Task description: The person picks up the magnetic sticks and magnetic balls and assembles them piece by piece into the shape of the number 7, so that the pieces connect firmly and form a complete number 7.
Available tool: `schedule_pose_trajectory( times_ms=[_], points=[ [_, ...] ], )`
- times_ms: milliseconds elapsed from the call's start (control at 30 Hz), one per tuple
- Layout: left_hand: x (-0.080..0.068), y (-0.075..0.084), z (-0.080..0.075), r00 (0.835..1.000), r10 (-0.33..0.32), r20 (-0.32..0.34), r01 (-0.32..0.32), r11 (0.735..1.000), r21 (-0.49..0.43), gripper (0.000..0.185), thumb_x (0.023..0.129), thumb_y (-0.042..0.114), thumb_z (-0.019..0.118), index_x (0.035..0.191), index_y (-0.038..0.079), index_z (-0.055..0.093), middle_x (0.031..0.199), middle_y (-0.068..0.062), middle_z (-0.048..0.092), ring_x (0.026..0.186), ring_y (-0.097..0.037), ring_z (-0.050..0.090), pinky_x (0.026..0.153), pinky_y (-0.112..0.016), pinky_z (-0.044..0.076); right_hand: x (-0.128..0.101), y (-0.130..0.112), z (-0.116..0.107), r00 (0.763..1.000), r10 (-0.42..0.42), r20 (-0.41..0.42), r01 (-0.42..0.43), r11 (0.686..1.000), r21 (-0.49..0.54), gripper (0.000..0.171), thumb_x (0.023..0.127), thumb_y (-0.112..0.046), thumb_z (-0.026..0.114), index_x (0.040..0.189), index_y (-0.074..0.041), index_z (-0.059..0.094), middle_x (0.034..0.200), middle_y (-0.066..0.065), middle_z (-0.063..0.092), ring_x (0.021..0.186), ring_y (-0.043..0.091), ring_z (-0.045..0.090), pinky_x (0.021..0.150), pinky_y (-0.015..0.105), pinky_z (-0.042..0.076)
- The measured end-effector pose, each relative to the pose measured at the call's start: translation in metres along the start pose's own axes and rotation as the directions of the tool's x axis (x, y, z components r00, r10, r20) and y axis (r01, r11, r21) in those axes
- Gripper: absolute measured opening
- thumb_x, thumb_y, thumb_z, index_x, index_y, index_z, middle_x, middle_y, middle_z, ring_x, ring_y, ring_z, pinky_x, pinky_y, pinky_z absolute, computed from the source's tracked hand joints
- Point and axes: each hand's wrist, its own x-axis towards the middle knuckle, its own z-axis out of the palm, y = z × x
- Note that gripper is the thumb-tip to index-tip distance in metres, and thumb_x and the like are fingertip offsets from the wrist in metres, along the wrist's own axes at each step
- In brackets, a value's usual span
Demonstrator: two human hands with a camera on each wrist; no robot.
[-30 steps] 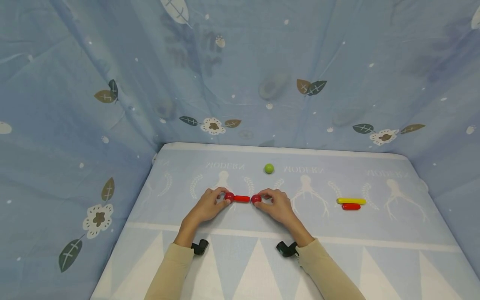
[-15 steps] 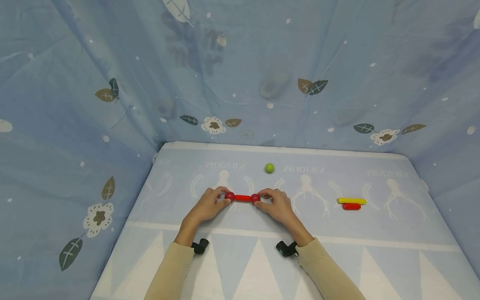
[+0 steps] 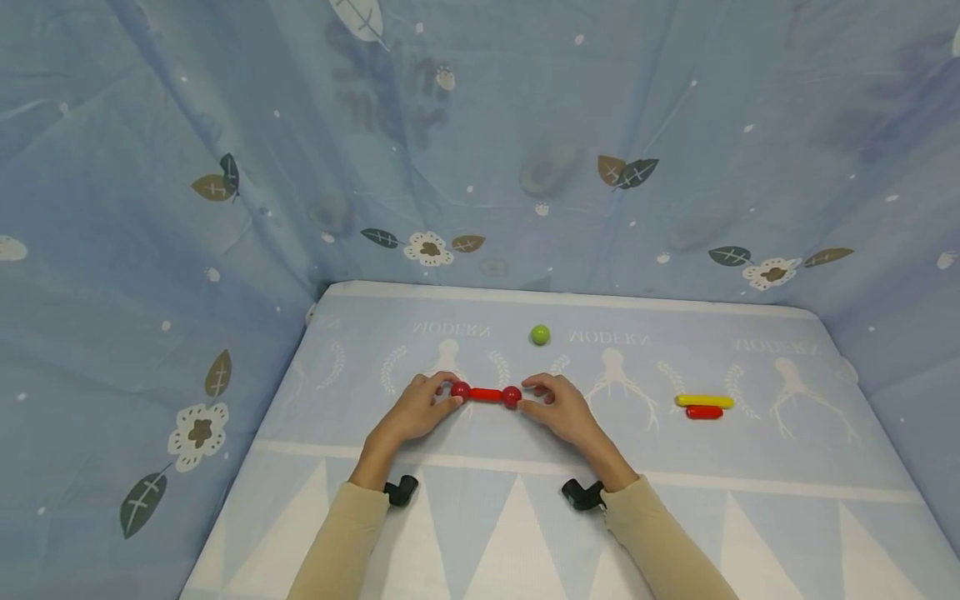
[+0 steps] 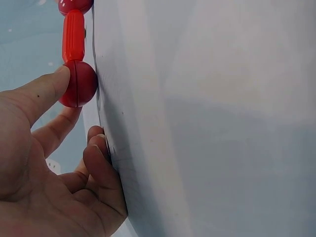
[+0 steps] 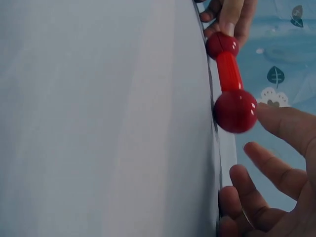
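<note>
A red ball (image 3: 461,391) is pinched between the thumb and a finger of my left hand (image 3: 416,411). From its right side runs a short red ridged rod (image 3: 486,395), with a second red ball (image 3: 512,397) on the far end, so the three form a dumbbell shape lying on the table. My right hand (image 3: 564,411) is just right of that second ball, thumb and fingers spread apart. In the right wrist view the thumb lies very close beside the right ball (image 5: 235,111); whether it touches is hard to tell. The left ball (image 4: 84,86) shows a seam in the left wrist view.
Behind the hands a green ball (image 3: 540,335) rests on the patterned tabletop (image 3: 480,533). Farther right, a yellow rod (image 3: 704,401) lies against a shorter red rod (image 3: 704,412). A blue printed curtain (image 3: 480,150) surrounds the table's back and sides.
The right ball moved left across a small gap and met the red rod's end. After that my right hand loosened from the ball and drew slightly right. My left hand kept its grip.
</note>
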Motion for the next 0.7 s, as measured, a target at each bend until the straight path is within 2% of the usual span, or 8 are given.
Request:
schedule_pose_trajectory(
  times_ms=[233,700],
  points=[
    [0.0,0.002,0.0,1.0,-0.009,-0.004,0.009,1.0,0.001,0.029,0.097,0.031,0.068,0.123,0.022,0.062,0.104,-0.009,0.052,0.088,-0.022,0.047,0.071,-0.038,0.041,-0.009,0.007,-0.019,1.0,0.006,-0.006,-0.005,0.999,0.037,0.033,0.088,-0.022,0.079,0.118,-0.011,0.07,0.103,0.007,0.063,0.085,0.02,0.055,0.073,0.035,0.046],
    [-0.001,0.002,0.0,1.0,-0.028,0.005,0.028,1.0,0.004,0.031,0.097,0.033,0.068,0.125,0.022,0.061,0.105,-0.008,0.052,0.09,-0.022,0.047,0.072,-0.038,0.042,-0.043,0.037,-0.064,0.995,0.049,-0.086,-0.048,0.999,0.008,0.034,0.091,-0.024,0.076,0.121,-0.011,0.068,0.105,0.007,0.064,0.089,0.022,0.059,0.074,0.037,0.048]
  ],
)
